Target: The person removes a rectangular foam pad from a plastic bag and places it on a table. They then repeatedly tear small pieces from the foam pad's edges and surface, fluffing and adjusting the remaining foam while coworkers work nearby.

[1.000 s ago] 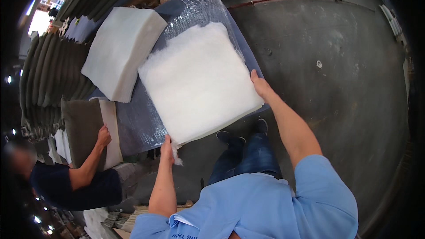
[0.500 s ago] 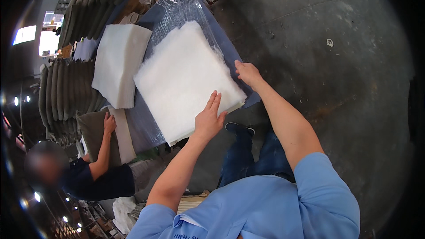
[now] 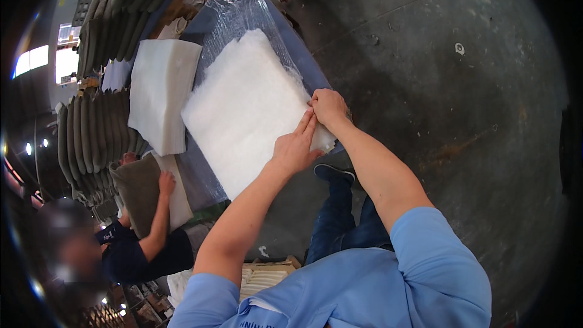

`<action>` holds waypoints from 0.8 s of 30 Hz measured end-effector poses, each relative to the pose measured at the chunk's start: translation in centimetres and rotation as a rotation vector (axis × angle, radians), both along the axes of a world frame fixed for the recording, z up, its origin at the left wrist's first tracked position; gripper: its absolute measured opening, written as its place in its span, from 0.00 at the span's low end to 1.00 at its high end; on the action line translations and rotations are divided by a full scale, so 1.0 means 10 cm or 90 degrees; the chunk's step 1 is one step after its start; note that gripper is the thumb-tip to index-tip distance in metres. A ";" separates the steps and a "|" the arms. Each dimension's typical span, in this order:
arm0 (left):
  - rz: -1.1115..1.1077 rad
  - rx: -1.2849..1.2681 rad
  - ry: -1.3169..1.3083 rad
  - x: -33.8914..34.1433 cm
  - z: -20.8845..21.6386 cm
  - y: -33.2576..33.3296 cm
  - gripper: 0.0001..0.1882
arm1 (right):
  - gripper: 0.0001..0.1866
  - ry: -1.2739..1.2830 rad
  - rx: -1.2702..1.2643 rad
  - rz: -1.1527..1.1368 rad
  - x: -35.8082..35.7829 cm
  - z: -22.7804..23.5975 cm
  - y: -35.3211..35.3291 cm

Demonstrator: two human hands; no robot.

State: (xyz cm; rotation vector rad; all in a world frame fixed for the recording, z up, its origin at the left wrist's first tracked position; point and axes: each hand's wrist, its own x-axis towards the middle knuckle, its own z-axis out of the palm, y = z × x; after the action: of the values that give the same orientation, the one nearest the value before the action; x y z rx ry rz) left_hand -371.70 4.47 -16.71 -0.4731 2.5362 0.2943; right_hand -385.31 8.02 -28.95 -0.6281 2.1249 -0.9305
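Note:
A stack of fluffy white batting sheets (image 3: 243, 103) lies on a table partly covered by clear plastic film (image 3: 243, 9). My left hand (image 3: 296, 149) rests flat on the top sheet near its right corner, fingers stretched out and thumb apart. Just beyond those fingertips, my right hand (image 3: 330, 107) is closed at the right edge of the batting, thumb and fingers pinching it. The exact layer between the fingers is hidden.
A second white stack of padding (image 3: 163, 91) stands left on the blue table surface (image 3: 319, 76). Grey-brown cushions (image 3: 97, 130) are piled farther left. A co-worker in dark clothing handles a grey-brown cushion (image 3: 138, 191) at lower left. Concrete floor (image 3: 437, 103) lies to the right.
My right hand has moved left onto the batting's edge and closed there. My left hand has slid slightly right along the top sheet. The co-worker's cushion has shifted a little.

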 end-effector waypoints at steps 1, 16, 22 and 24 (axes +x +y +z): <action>-0.015 -0.004 -0.025 -0.05 0.00 -0.05 0.52 | 0.10 -0.032 0.011 0.015 -0.07 0.00 -0.01; -0.064 0.015 -0.018 -0.08 -0.16 -0.03 0.43 | 0.41 -0.340 -0.026 -0.031 -0.23 0.21 -0.20; -0.095 -0.001 0.036 0.01 -0.23 0.19 0.40 | 0.46 -0.219 0.023 0.079 -0.13 0.24 -0.23; -0.074 0.007 0.032 0.10 -0.20 0.25 0.39 | 0.48 -0.356 0.005 0.054 -0.20 0.35 -0.18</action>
State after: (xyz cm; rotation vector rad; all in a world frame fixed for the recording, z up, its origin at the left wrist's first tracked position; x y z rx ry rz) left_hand -370.73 7.00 -18.67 -0.3167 2.5977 0.2812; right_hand -387.27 6.22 -25.48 -0.3901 1.5911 -0.9212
